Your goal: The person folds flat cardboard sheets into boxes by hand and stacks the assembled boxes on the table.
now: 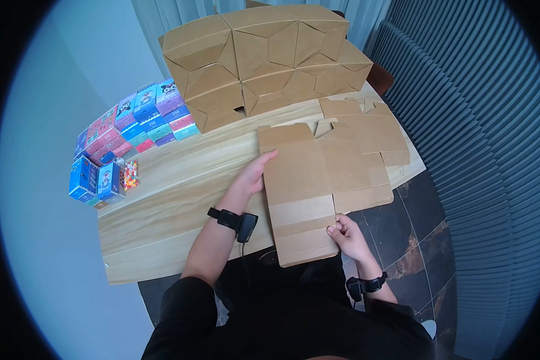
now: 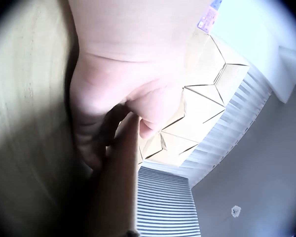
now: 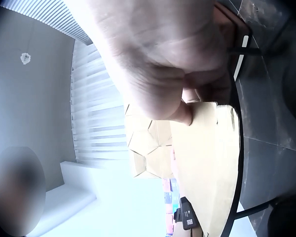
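Observation:
A flat, folded cardboard piece lies at the table's front edge, its near end reaching over the person's lap. The left hand grips its left edge, thumb on top; in the left wrist view that hand has the cardboard edge between thumb and fingers. At the near right edge the right hand pinches the cardboard. The right wrist view shows the right hand with its thumb on the cardboard face and the other fingers partly hidden behind it.
More flattened cardboard lies to the right on the wooden table. Assembled brown boxes are stacked at the back. Colourful small boxes stand at the left, beside a clear pack of coloured pieces.

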Motion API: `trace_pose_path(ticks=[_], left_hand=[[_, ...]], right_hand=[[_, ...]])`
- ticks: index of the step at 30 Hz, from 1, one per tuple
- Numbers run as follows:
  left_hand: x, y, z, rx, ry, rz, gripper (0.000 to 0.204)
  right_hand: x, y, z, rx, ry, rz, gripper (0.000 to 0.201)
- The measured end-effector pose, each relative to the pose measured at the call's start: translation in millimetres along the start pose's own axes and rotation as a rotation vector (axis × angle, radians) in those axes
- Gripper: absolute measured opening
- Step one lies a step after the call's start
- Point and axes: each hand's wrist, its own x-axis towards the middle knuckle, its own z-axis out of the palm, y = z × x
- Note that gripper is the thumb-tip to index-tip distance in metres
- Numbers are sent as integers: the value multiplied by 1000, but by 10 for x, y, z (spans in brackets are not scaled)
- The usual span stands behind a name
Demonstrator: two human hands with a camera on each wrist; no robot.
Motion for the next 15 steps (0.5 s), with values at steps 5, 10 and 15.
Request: trace_pose_path(ticks=[5, 10, 15], left_hand=[[-82, 19, -13, 11, 20, -12, 43], [-394, 172, 158, -20, 31, 88, 42], [-1275, 455, 589, 72, 95, 346, 42]], right_hand=[[-56, 64, -64, -306, -46, -29, 15], [-139, -43, -304, -154, 130, -143, 14], [-113, -403, -646, -102, 448, -301, 25]])
